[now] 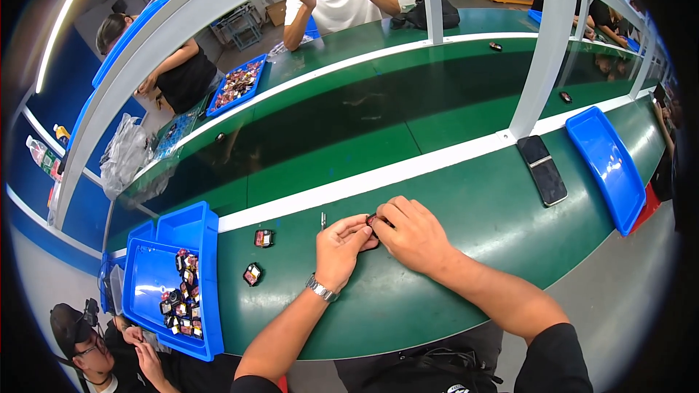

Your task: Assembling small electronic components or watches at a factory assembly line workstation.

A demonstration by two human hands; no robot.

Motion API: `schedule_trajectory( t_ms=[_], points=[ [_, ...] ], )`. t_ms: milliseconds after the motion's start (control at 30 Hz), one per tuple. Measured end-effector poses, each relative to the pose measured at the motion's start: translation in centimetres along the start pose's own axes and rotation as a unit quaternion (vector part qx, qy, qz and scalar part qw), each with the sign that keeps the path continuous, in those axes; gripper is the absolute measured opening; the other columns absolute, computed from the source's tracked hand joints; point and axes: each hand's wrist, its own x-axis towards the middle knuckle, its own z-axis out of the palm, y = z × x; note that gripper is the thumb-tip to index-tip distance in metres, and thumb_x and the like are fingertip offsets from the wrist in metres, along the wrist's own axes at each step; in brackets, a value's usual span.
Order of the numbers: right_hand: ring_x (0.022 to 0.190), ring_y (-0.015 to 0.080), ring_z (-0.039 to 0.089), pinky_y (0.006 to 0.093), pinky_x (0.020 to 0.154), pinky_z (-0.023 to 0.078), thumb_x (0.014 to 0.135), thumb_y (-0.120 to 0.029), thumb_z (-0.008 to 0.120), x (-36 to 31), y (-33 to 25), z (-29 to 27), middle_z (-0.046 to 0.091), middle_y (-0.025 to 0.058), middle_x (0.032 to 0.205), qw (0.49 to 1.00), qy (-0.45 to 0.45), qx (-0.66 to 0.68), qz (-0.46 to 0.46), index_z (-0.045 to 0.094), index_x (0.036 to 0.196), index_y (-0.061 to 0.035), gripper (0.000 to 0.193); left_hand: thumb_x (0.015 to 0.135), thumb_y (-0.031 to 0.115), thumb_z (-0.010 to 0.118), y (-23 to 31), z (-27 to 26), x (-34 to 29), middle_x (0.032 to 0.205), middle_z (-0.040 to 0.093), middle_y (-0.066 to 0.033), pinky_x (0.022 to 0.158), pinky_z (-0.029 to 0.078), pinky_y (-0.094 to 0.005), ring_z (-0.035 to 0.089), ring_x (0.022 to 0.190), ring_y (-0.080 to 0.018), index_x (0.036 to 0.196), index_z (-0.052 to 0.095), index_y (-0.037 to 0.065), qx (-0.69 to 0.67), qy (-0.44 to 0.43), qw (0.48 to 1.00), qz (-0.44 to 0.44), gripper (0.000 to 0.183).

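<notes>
In front of me, over the green table, both of my hands meet at a small black-and-red device (370,221), which the fingers partly cover. My left hand (342,249), with a metal watch on the wrist, pinches it from the left. From the right, my right hand (413,234) presses bent fingers onto it. Two similar small devices, one farther off (263,238) and one nearer (253,274), lie on the table to the left. A short metal pin-like piece (323,220) rests just beyond my left hand.
At left, a blue tray (149,269) holds several small devices. A dark phone (542,171) and another blue tray (608,167) lie at right. A white rail (357,191) and grey post (539,65) border the green conveyor belt (437,135). Other people work around.
</notes>
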Motion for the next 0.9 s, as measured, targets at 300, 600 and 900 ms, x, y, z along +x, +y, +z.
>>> schedule_trajectory(
  t_ms=[300, 600, 900],
  points=[
    [0.090, 0.0238, 0.062, 0.0349, 0.067, 0.055, 0.078, -0.004, 0.073, 0.1, -0.4, 0.1, 0.062, 0.0060, 0.103, 0.981, 0.009, 0.165, 0.106, 0.068, 0.085, -0.0045, 0.009, 0.095, 0.000, 0.062, -1.1, -0.4, 0.0, 0.104, 0.070, -0.0137, 0.075, 0.060, -0.0277, 0.070, 0.083, -0.0168, 0.115, 0.063, -0.008, 0.044, 0.008, 0.998, 0.046, 0.022],
    [0.075, 0.0192, 0.067, 0.0289, 0.068, 0.057, 0.084, 0.002, 0.069, 0.3, -0.1, 0.3, 0.065, 0.0113, 0.094, 0.871, -0.027, 0.368, 0.323, 0.064, 0.100, 0.0002, 0.017, 0.094, -0.002, 0.061, -1.0, -0.1, -0.2, 0.104, 0.070, -0.0134, 0.074, 0.059, -0.0270, 0.070, 0.083, -0.0161, 0.116, 0.063, -0.009, 0.070, 0.002, 0.995, 0.070, 0.023],
    [0.073, 0.0201, 0.068, 0.0300, 0.066, 0.058, 0.082, 0.000, 0.071, 0.2, -0.7, 0.2, 0.064, 0.0106, 0.090, 0.908, -0.034, 0.325, 0.261, 0.064, 0.094, -0.0005, 0.014, 0.093, -0.001, 0.062, -1.5, 0.1, -0.3, 0.099, 0.072, -0.0124, 0.074, 0.060, -0.0269, 0.071, 0.085, -0.0138, 0.112, 0.064, -0.010, 0.137, 0.046, 0.982, 0.121, 0.021]
  ],
)
